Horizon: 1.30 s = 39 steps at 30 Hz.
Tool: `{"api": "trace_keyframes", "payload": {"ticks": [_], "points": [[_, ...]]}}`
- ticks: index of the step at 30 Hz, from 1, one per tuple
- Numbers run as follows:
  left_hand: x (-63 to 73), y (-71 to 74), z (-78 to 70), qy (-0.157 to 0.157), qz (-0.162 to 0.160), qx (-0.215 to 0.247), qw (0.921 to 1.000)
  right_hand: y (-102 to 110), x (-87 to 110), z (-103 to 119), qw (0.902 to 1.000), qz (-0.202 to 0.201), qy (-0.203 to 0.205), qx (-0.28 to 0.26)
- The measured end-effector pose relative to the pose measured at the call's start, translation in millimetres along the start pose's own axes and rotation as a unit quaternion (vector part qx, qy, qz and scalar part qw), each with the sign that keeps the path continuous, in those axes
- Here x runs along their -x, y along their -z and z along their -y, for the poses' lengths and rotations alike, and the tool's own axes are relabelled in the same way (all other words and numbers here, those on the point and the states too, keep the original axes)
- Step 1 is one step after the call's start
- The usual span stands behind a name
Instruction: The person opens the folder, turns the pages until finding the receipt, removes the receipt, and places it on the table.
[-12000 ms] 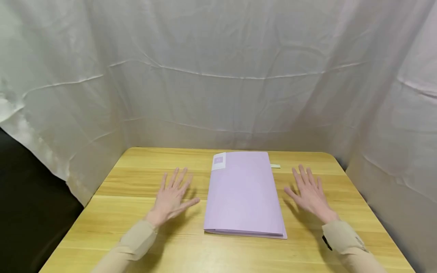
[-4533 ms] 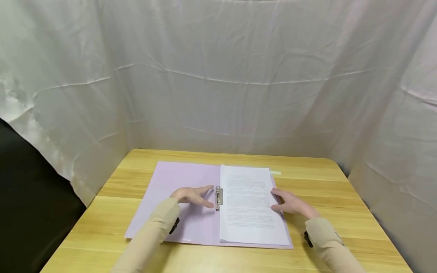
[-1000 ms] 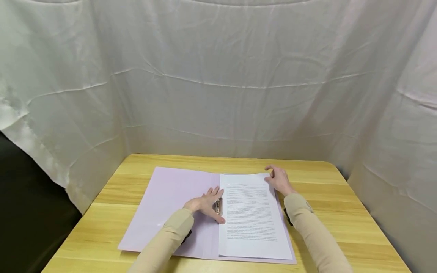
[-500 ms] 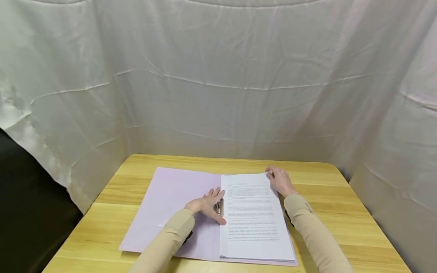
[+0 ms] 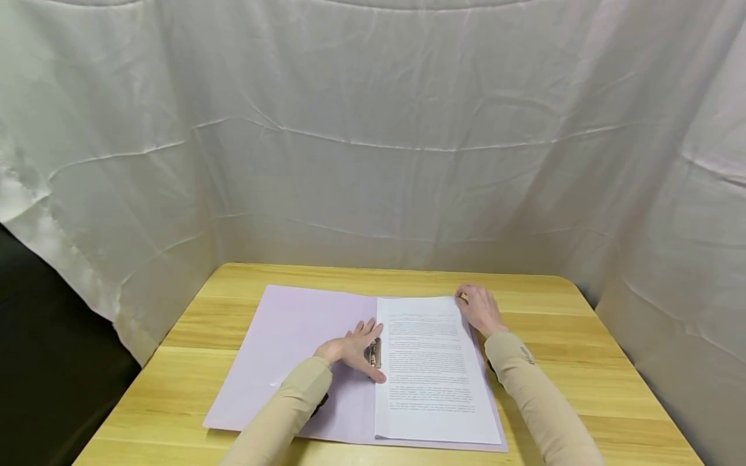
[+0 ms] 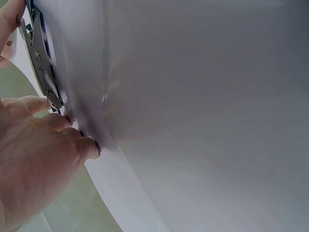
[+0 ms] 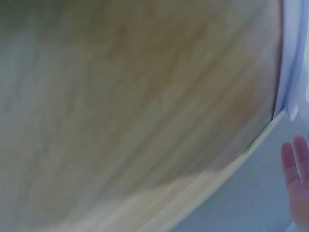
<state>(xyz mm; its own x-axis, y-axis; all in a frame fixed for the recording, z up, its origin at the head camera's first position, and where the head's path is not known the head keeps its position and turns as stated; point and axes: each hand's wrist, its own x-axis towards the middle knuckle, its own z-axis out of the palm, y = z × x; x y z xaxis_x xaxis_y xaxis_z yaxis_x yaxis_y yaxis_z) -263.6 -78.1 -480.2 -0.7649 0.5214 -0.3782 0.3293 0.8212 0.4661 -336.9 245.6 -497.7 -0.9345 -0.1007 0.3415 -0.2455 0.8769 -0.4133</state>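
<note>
A pale purple folder (image 5: 291,336) lies spread flat, with printed sheets of paper (image 5: 431,421) on its right half. At the inner edge of the sheets sits a metal lever clip (image 5: 375,355). My left hand (image 5: 350,353) rests over the clip with fingers and thumb spread, the thumb on the paper's left margin. The left wrist view shows the clip (image 6: 42,60) between thumb and fingers. At the top right corner of the sheets, my right hand (image 5: 480,312) pinches the paper, fingertips bent. Only some fingers (image 7: 299,164) show in the right wrist view.
The wooden table (image 5: 583,362) extends around the folder on all sides. A pale cloth curtain (image 5: 408,194) hangs behind it and along both sides. Dark material (image 5: 52,362) shows at the left. A black band (image 5: 319,404) sits on the left wrist.
Earlier the folder was closed, and both hands lay beside it; then it was opened. The right hand moved up to the sheets' top corner, where its fingers have drawn together. Over the last half-second, little differs.
</note>
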Motion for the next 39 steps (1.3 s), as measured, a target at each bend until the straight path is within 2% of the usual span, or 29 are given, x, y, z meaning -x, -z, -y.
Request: {"api": "trace_keyframes", "payload": {"ticks": [3,7,11,16,27,35,39], "points": [[-0.4,0.4,-0.3,-0.001,-0.001,0.001,1.0000,1,-1.1,1,0.9985,0.007,-0.023,-0.049],[-0.2,-0.3,-0.6,0.001,-0.001,0.001,1.0000,3,-2.9,2,0.9913,0.026,-0.056,-0.116],[1.2,-1.0,-0.8,0.002,-0.002,0.002,1.0000,4,-2.8,4,0.9848,0.048,-0.084,-0.144],[1.8,-1.1,-0.6,-0.002,-0.001,0.004,1.0000,7,0.6,6,0.9838,0.060,-0.105,-0.132],[0.7,0.0,1.9,-0.021,0.010,0.012,0.9997,10,3.1,4,0.9867,0.052,-0.117,-0.100],[1.5,1.5,1.3,-0.020,0.008,0.018,0.9996,10,3.1,3,0.9850,0.045,-0.124,-0.111],[1.0,2.2,1.6,-0.022,0.008,0.019,0.9995,12,4.1,1,0.9806,0.047,-0.125,-0.143]]}}
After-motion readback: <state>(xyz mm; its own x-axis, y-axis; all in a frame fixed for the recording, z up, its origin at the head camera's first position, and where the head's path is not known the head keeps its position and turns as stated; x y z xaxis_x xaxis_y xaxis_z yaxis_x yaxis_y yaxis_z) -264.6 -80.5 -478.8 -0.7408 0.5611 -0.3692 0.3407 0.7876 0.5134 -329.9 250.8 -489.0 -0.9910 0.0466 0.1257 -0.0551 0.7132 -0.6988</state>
